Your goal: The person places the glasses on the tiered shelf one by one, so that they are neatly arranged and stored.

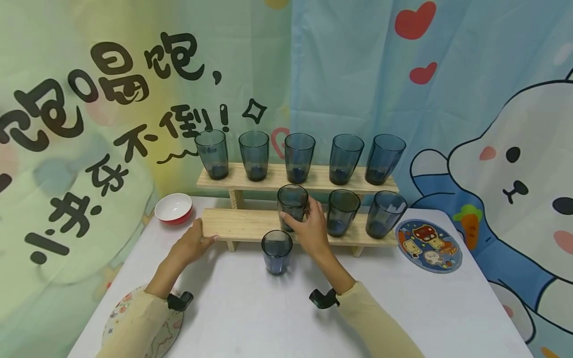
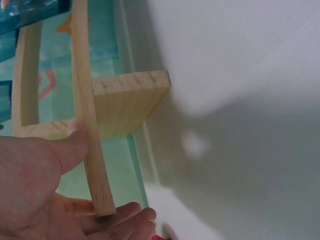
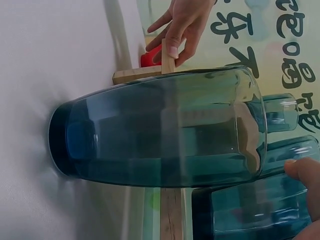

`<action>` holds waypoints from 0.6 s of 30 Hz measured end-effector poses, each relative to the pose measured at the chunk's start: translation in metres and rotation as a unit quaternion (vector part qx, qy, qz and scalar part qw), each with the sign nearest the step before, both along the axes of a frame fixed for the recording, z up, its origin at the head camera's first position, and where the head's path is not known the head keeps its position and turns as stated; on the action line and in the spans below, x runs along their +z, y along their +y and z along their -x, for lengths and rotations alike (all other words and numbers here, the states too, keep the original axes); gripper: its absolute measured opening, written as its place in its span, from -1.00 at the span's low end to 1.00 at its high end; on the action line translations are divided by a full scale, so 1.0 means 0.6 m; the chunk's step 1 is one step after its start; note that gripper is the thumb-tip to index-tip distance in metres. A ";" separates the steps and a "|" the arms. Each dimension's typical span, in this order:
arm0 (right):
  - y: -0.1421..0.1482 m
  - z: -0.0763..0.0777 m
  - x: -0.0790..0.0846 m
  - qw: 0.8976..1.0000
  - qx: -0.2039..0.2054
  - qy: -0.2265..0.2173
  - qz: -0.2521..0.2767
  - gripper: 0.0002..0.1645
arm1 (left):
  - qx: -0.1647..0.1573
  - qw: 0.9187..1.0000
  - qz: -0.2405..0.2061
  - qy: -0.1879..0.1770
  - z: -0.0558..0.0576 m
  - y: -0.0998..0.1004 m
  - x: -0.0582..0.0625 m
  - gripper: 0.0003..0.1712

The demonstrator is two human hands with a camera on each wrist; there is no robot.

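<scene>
My right hand grips a blue-grey glass tumbler at the middle of the lower wooden shelf. Its thumb and fingers are on the glass's sides. With my left hand I hold the left end of that shelf. In the left wrist view, the thumb presses on the board while the fingers reach round its end. Another tumbler stands upright on the table before the shelf and fills much of the right wrist view. Two more tumblers, one of them at the right end, stand right of the held one.
Several matching tumblers line the upper shelf. A red-and-white bowl is left of the stand, a round blue patterned mat right of it. Under my left forearm lies a round floral mat. A printed curtain hangs behind.
</scene>
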State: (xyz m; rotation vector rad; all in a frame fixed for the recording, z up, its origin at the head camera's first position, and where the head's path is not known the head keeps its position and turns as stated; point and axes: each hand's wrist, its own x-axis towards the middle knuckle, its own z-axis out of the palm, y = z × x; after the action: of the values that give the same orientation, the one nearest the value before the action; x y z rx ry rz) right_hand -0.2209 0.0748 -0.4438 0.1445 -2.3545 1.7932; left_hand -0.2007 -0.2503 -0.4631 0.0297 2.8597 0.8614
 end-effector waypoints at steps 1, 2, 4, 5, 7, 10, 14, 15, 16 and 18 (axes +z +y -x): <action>-0.001 0.001 -0.001 1.000 -0.001 -0.002 -0.003 0.07 | 0.000 1.000 0.000 0.000 -0.001 0.000 0.001 -0.07; -0.001 0.001 -0.002 1.000 -0.001 -0.002 -0.004 0.08 | 0.002 1.000 -0.001 -0.001 -0.001 0.000 0.002 -0.07; -0.002 0.002 -0.003 1.000 -0.002 -0.003 -0.004 0.08 | 0.001 1.000 -0.001 0.001 -0.002 0.001 0.003 -0.08; -0.002 0.003 -0.004 1.000 -0.002 -0.002 -0.003 0.07 | 0.000 1.000 -0.001 0.002 -0.001 0.001 0.003 -0.08; -0.003 0.004 -0.006 1.000 -0.002 0.000 -0.003 0.06 | 0.000 1.000 -0.002 0.001 -0.001 0.001 0.002 -0.08; -0.003 0.005 -0.011 1.000 -0.001 0.003 0.002 0.05 | -0.001 1.000 -0.002 0.002 -0.001 0.000 0.000 -0.08; -0.004 0.006 -0.016 1.000 -0.002 0.007 0.008 0.04 | 0.000 1.000 -0.001 0.000 -0.002 0.000 0.000 -0.07; -0.003 0.005 -0.016 1.000 -0.001 0.006 0.011 0.04 | 0.000 1.000 0.000 -0.001 -0.002 0.000 0.001 -0.07; -0.003 0.005 -0.016 1.000 0.000 0.007 0.011 0.04 | 0.001 1.000 -0.001 -0.001 -0.002 0.000 0.001 -0.07; -0.003 0.005 -0.016 1.000 0.003 0.007 0.012 0.05 | 0.001 1.000 0.000 -0.001 -0.002 0.000 0.001 -0.06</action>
State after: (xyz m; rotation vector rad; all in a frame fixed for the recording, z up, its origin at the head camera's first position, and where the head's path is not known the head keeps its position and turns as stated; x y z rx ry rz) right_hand -0.2241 0.0732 -0.4534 0.1607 -2.3253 1.8174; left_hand -0.1997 -0.2504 -0.4624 0.0270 2.8586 0.8620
